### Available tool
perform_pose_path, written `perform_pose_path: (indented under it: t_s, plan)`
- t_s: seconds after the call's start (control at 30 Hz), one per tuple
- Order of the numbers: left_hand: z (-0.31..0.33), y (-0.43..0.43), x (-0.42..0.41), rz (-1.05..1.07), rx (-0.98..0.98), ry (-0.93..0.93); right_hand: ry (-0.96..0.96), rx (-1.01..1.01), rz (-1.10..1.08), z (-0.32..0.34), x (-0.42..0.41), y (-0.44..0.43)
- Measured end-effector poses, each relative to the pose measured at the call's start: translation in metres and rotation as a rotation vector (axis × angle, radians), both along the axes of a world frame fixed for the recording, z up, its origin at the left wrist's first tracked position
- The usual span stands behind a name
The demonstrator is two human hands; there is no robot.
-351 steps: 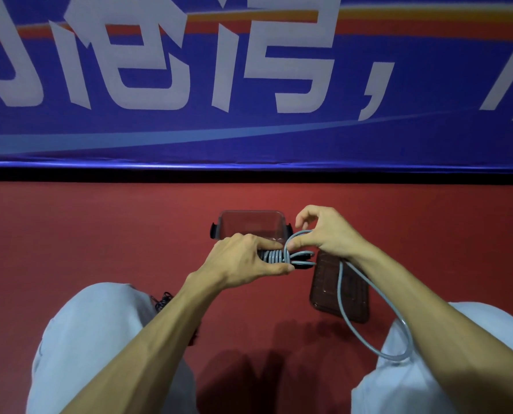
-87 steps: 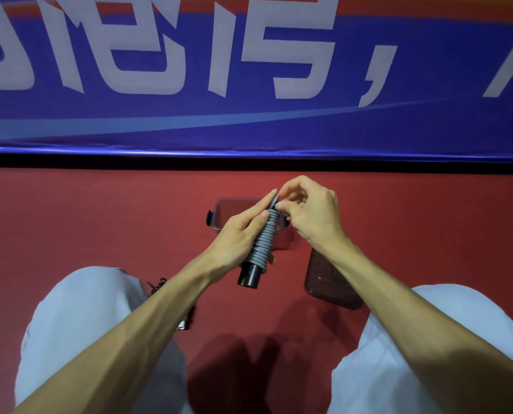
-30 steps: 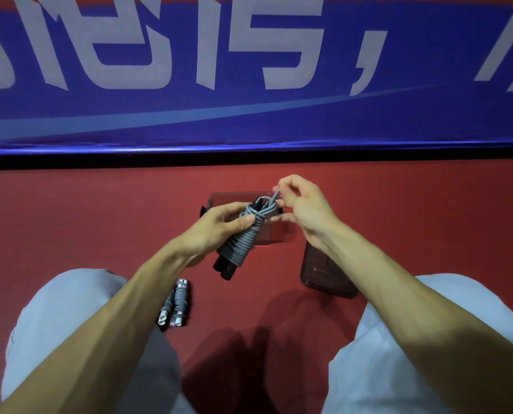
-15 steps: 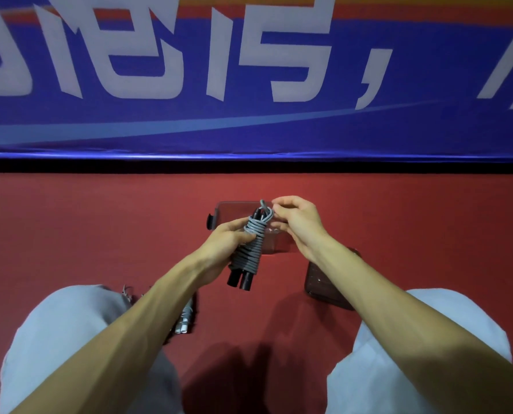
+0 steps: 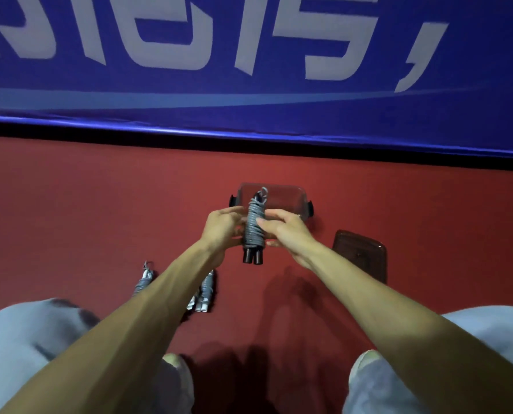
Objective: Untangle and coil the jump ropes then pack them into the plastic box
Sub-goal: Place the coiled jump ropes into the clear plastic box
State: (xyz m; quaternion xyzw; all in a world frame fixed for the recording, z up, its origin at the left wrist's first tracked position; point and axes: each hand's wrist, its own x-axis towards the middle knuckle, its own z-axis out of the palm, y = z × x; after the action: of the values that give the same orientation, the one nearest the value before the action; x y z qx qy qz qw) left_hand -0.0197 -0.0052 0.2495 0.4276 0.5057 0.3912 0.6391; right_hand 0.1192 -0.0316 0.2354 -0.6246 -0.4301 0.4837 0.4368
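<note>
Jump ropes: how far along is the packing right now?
Done: the grey rope is wound round its black handles; two more wound bundles lie on the floor by the left forearm. In hand: left hand and right hand hold it at the open plastic box. Left: nothing visibly in the box yet, all three to pack; lid lies off to the right.

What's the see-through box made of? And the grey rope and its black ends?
The box looks like clear, glossy hard plastic: the red floor shows through its walls. The rope seems to be a smooth grey plastic or rubber-coated cord, as it bends into tight coils without fraying. Its black handles look like matt hard plastic, though foam cannot be ruled out.
</note>
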Motion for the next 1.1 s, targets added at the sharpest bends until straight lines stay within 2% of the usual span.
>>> perform_pose_path:
  t_s: [0.13,0.23,0.37,0.57,0.67,0.77,0.9,1.1]
  plan:
    - [-0.021,0.021,-0.007,0.016,-0.101,-0.101,0.073,0.022,-0.030,-0.031,-0.001,0.024]
    - [-0.046,0.038,-0.010,-0.017,-0.112,-0.007,0.137,-0.025,0.000,-0.055,0.002,0.039]
    - [-0.105,0.064,-0.025,0.010,-0.097,0.312,0.077,-0.123,0.036,-0.104,-0.004,0.058]
    - [-0.200,0.082,-0.085,0.083,-0.046,0.987,0.068,-0.280,0.017,-0.175,-0.020,0.087]
    - [-0.234,0.081,-0.107,0.060,-0.135,1.223,0.090,-0.309,0.006,-0.199,-0.031,0.097]
    - [-0.262,0.081,-0.119,0.057,-0.210,1.236,0.103,-0.337,0.009,-0.219,-0.040,0.101]
    - [-0.278,0.079,-0.123,0.034,-0.125,1.241,0.105,-0.365,0.029,-0.232,-0.050,0.098]
    - [-0.253,0.077,-0.112,0.113,-0.142,1.097,0.126,-0.349,0.031,-0.215,-0.046,0.095]
